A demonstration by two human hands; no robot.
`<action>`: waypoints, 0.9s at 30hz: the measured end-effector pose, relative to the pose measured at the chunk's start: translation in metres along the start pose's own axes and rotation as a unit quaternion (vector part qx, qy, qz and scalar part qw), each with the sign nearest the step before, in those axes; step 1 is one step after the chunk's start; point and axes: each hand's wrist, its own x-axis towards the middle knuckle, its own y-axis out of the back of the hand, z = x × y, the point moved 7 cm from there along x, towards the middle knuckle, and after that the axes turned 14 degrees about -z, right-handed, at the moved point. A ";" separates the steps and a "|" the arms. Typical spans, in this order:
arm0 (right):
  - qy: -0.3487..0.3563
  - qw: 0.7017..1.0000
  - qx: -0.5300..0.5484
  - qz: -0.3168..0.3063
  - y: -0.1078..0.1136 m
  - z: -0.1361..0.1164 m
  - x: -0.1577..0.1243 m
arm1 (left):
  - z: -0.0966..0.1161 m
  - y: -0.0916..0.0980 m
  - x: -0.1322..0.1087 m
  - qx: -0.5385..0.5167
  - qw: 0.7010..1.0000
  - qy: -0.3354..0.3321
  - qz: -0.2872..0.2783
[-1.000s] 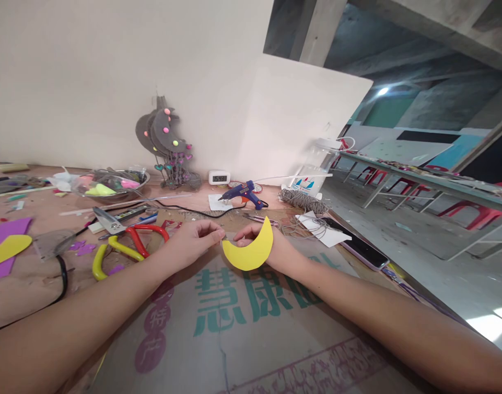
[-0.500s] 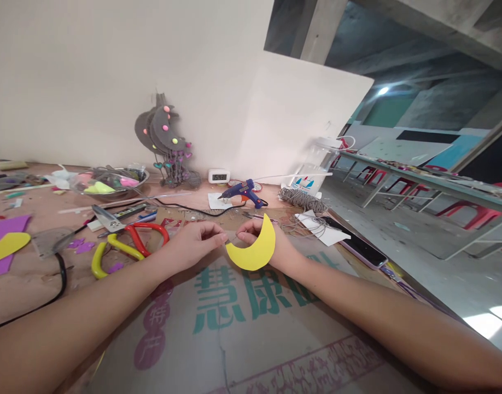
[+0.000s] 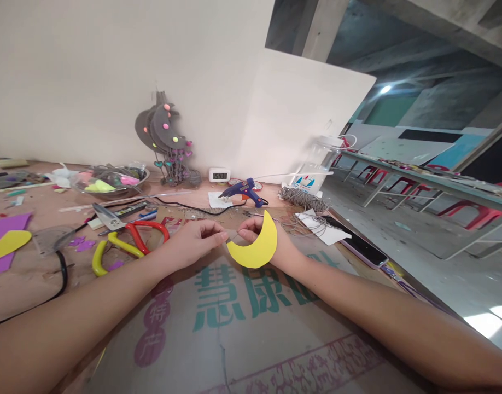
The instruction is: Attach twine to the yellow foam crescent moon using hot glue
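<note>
A flat yellow crescent moon [image 3: 257,249] is held up above the cardboard sheet [image 3: 185,358], its left tip at the fingertips of my left hand [image 3: 202,238]. That hand is closed in a pinch, with a small dark bit showing at the tip. My right hand [image 3: 278,246] sits partly behind the crescent, thumb and forefinger pressed together inside its curve. A thin strand seems to run between the two hands, but what the right fingers grip is too small to make out.
Scissors [image 3: 138,238] with red and yellow handles lie left. Behind the hands are a blue glue gun [image 3: 245,190], a clock [image 3: 219,175] and grey yarn [image 3: 302,198]. A phone [image 3: 361,243] lies right; a bowl [image 3: 111,186] and purple sheet [image 3: 5,262] are left.
The crescent has risen very slightly with both hands. My right thumb and forefinger have shifted a little within its curve; otherwise the scene is the same.
</note>
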 end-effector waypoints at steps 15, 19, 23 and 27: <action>0.060 0.989 0.137 -0.017 0.005 -0.007 -0.008 | -0.013 0.022 -0.002 -0.108 0.983 -0.019 0.148; -0.018 0.994 0.101 -0.044 -0.004 -0.001 -0.007 | -0.008 0.018 -0.001 -0.078 0.990 -0.029 0.118; -0.038 0.994 0.093 -0.049 -0.007 0.000 -0.007 | -0.004 0.014 0.000 -0.058 0.992 -0.044 0.098; -0.037 0.993 0.110 -0.037 -0.003 0.003 -0.006 | -0.004 0.015 -0.001 -0.073 0.991 -0.045 0.103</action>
